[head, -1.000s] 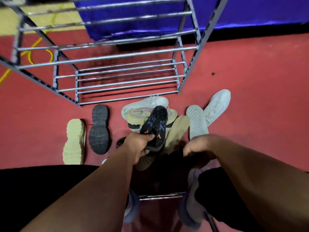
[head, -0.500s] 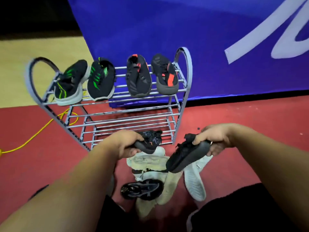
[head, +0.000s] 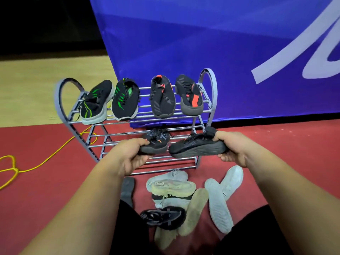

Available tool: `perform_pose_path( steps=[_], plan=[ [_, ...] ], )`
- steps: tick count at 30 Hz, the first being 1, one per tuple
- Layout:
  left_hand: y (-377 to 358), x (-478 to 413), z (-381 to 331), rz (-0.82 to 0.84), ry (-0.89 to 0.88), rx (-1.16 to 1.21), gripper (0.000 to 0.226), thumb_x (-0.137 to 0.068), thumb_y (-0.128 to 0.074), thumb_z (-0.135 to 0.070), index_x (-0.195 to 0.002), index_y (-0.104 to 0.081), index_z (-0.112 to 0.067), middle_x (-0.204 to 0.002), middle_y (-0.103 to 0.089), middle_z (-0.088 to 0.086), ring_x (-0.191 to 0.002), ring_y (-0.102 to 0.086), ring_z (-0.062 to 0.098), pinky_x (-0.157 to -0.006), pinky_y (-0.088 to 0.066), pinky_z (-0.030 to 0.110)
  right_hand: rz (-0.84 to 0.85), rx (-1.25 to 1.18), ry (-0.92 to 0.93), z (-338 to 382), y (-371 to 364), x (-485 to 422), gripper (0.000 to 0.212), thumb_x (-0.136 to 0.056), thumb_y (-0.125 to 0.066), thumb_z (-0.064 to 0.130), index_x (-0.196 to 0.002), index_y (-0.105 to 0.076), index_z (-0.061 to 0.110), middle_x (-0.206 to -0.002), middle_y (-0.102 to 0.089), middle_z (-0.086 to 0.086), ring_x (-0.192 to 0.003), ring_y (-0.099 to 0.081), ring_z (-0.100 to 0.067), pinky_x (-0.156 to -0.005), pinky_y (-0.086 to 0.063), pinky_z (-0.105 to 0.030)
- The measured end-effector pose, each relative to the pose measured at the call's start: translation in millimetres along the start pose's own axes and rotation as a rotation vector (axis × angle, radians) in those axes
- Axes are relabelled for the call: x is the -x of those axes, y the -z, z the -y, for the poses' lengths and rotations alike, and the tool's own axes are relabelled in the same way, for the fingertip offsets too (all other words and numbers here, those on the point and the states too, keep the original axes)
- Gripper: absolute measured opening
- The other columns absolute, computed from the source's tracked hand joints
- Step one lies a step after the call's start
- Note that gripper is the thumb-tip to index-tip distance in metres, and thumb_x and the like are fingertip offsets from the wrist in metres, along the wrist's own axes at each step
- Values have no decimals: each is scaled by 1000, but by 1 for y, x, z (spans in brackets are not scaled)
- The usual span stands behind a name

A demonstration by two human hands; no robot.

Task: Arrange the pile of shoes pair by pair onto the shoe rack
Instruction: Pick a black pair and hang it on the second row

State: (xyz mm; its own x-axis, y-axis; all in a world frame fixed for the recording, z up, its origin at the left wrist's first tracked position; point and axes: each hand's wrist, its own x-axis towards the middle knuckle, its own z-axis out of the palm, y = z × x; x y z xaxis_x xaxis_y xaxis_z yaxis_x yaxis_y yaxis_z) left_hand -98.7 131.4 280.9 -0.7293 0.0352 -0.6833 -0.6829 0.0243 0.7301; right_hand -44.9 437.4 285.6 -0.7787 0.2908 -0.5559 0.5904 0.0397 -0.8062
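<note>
We see the pair in work, two black shoes, held up in front of the shoe rack point(head: 60, 100). The left hand point(head: 132, 155) has its fingers curled around the heel of the black shoe with orange marks point(head: 156, 142), and the toe points toward the rack. The right hand point(head: 233, 148) grips the heel end of the second black shoe point(head: 196, 147) with closed fingers, and the dark sole is turned to us. The two shoes are just beside each other; we cannot tell if they touch.

Half a second ago both shoes were lower, before the lowest bars, and well apart, and the right one hung with its toe down. Now they are at the height of the middle shelf, and the right one lies nearly level.

Behind them the middle bars show bare metal to the left. The top shelf carries the green-striped pair point(head: 95, 103) at left and the black and red pair point(head: 161, 102) at right, and together they fill its width. The right arch of the rack stands just above the heel in the right hand.

On the red floor point(head: 36, 199), near the foot of the rack, the pile of shoes point(head: 173, 188) lies between our forearms. A yellow cable point(head: 47, 159) lies at left, well apart. A blue banner point(head: 184, 43) stands behind the rack.
</note>
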Motion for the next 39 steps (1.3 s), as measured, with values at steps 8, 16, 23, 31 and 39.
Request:
perform_pose_path(
  steps=[8, 16, 23, 31, 39],
  plan=[
    [-5, -24, -8, -12, -8, 62, 7, -98, -65, -19, -100, -65, -12, -66, -71, 2, -41, -62, 8, -37, -50, 19, -9, -19, 23, 7, -6, -18, 11, -84, -63, 19, -88, -61, 9, -57, -55, -11, -42, -48, -19, -46, -43, -23],
    [-12, -53, 2, -34, 58, 145, 6, -100, -65, -20, -97, -64, -15, -74, -72, 1, -68, -63, 12, -53, -56, 23, 9, -255, 4, 5, -19, -39, 12, -89, -63, 16, -98, -65, 9, -66, -62, -8, -49, -51, -19, -48, -45, -26],
    [-30, -77, 2, 10, 91, 344, 4, -101, -63, -18, -102, -65, -15, -71, -76, 2, -56, -71, 12, -55, -60, 24, 69, -509, 32, -20, -57, -85, 42, -92, -71, 10, -133, -60, 15, -113, -78, -8, -92, -76, -20, -73, -58, -35],
    [-28, -99, 9, 12, -9, 252, 8, -104, -58, -19, -107, -64, -23, -83, -79, -3, -65, -74, 10, -66, -57, 30, 27, -649, -265, -42, -92, -126, 42, -94, -74, 33, -127, -60, 10, -121, -66, -21, -100, -72, -34, -87, -61, -43],
    [-41, -132, 10, 56, -52, 303, 19, -103, -59, -16, -122, -61, -18, -88, -79, 0, -70, -76, 13, -61, -60, 28, -3, -811, -219, -42, -93, -141, 38, -98, -68, 7, -131, -58, -8, -119, -69, -26, -93, -77, -33, -66, -64, -33]
  ],
)
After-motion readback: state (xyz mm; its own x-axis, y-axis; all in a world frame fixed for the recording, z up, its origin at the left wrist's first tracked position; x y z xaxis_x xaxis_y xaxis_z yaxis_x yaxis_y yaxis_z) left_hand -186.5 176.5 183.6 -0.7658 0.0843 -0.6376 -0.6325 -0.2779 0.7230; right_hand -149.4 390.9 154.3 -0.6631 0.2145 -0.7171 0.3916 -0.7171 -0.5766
